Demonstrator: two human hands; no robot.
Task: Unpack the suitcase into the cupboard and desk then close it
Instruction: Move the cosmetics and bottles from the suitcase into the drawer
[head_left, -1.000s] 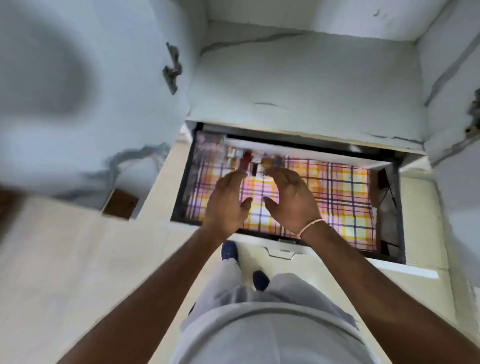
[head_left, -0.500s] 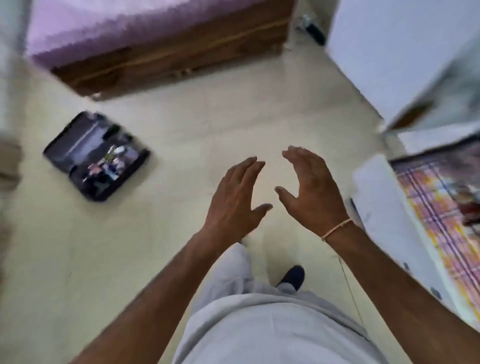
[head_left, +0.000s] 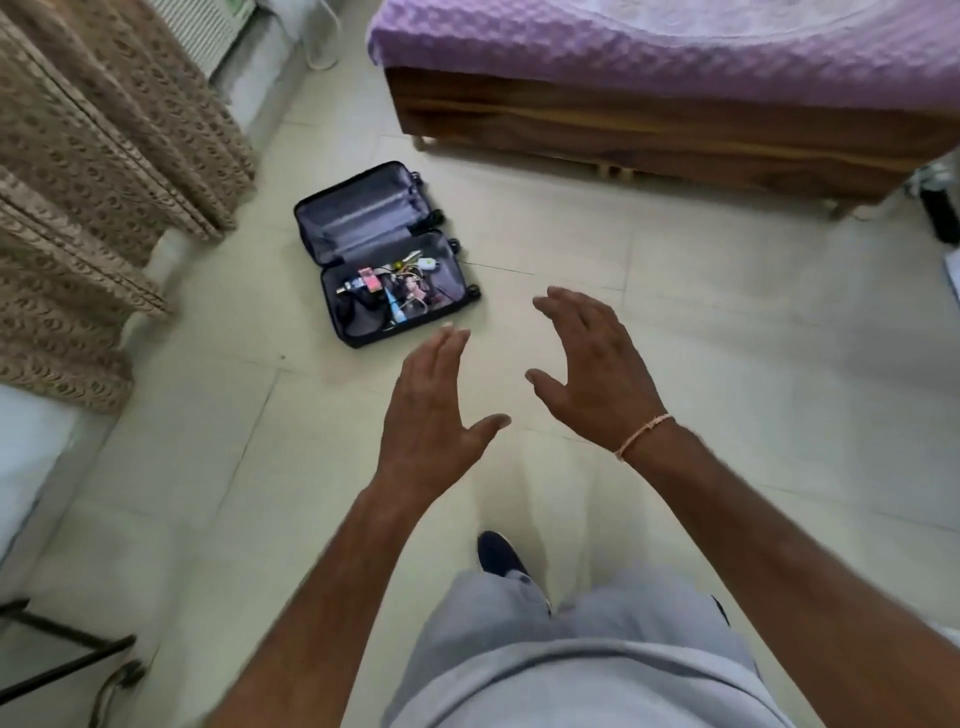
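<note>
The suitcase (head_left: 384, 254) lies open flat on the floor (head_left: 675, 322), ahead and to the left of both grips and well apart from them, its nearer half holding a jumble of small items (head_left: 395, 293). The left grip (head_left: 431, 410) hangs released in the air, fingers straight and empty. Beside it the right grip (head_left: 592, 374) is likewise released, fingers loosely spread, holding nothing.
</note>
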